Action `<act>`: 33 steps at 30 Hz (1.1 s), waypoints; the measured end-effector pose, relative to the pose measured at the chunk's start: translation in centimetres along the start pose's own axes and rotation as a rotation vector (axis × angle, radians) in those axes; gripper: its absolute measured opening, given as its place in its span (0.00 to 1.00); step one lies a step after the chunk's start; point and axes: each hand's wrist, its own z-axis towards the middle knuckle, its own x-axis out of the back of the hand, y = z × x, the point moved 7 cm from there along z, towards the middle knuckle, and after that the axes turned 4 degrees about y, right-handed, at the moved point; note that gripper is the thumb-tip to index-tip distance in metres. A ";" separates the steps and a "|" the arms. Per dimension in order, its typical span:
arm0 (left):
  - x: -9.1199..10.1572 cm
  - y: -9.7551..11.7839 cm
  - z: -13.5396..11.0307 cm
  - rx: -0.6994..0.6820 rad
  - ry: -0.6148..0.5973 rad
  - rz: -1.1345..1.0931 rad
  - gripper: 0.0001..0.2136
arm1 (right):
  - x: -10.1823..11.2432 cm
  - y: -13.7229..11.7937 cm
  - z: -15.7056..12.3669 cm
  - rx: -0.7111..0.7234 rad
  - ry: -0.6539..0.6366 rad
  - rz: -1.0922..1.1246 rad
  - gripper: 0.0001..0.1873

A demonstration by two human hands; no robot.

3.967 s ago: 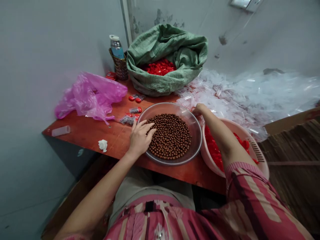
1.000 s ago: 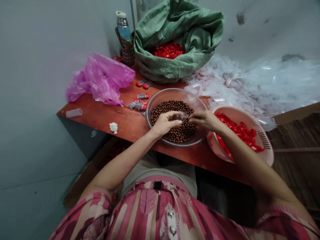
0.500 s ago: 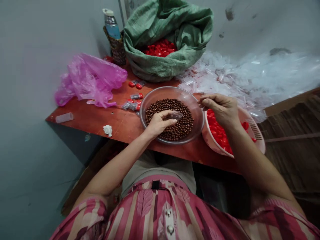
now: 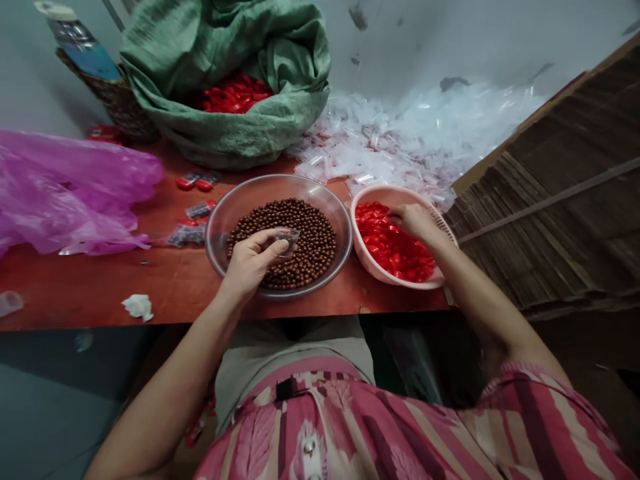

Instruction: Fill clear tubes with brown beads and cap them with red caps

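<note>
Over a clear plastic bowl (image 4: 340, 220) of brown balls (image 4: 315, 247), my left hand (image 4: 253, 260) is closed on a small clear plastic tube (image 4: 289, 241). Dark contents show through the tube's wall. My right hand (image 4: 413, 220) reaches into a pink plastic basket (image 4: 373, 267), its fingers pinched together at the heap of red caps (image 4: 393, 250). Whether a cap is between those fingertips cannot be made out.
Behind the bowl stands a green sack (image 4: 225, 137) with more red caps. Clear tubes (image 4: 380, 140) are piled at the back right, beside stacked cardboard (image 4: 545, 233). Several filled tubes (image 4: 187, 233), a pink plastic bag (image 4: 70, 193) and crumpled tissue (image 4: 139, 307) lie left.
My right hand has gone from above the basket's left rim down into the red caps. My left hand still holds the tube over the bowl. The view has turned to the right.
</note>
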 end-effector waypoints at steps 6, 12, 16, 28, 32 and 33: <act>0.1 0.1 0.1 0.006 0.017 0.021 0.20 | -2.3 0.7 1.3 -0.168 -0.069 0.015 0.20; -0.1 0.2 0.0 0.003 0.011 -0.024 0.19 | 0.8 2.7 -0.2 -0.231 0.192 0.392 0.13; -0.6 0.4 -0.3 -0.011 -0.078 -0.060 0.18 | 2.8 -0.8 -2.1 -0.184 0.340 1.158 0.15; -0.3 0.6 -0.3 -0.046 -0.064 -0.237 0.20 | 2.8 -19.9 -4.1 0.188 0.104 1.316 0.19; -0.5 0.9 -0.5 -0.109 -0.091 -0.174 0.20 | 3.9 -20.3 -4.3 0.258 0.152 1.086 0.19; -0.5 1.1 -0.5 -0.131 -0.099 -0.149 0.19 | 4.3 -20.1 -4.3 0.259 0.163 1.050 0.18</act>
